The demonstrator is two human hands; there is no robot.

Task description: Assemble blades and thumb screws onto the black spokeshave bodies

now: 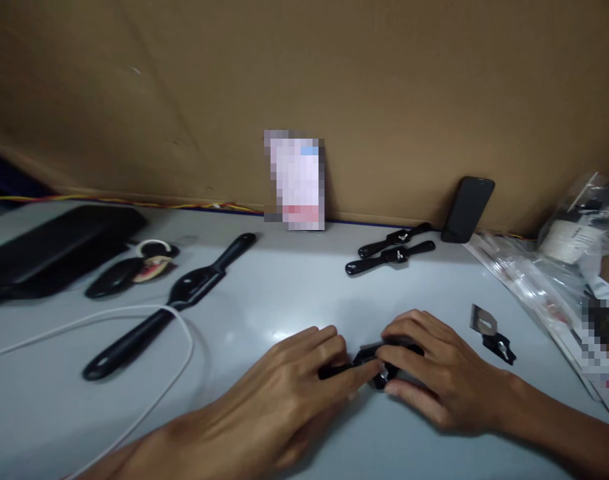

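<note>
At the near middle of the grey table (294, 280), both hands meet over a small black tool (372, 363) that lies flat on the surface. The left hand (289, 380) comes in from the lower left, its fingers stretched forward and pressed on the tool's left handle, pinning it down rather than wrapping it. The right hand (434, 373) curls over the tool's right part, fingertips gripping around its middle, where a small metal knob (381, 379) shows just below the fingers.

Just right of the right hand, apart from it, lie a loose blade (483, 321) and a small black clamp piece (499, 345), touching each other. Farther back, two more black tools (392, 250) of the same kind lie side by side near a phone (468, 209) leaning against the cardboard wall (304, 80). To the left, a larger black two-handled tool body (172, 303) lies aslant, with a white cable (149, 353) looping across its near handle. A black case (54, 250) and a tape roll (154, 257) sit at the far left. Clear plastic bags (544, 280) lie along the right edge.
</note>
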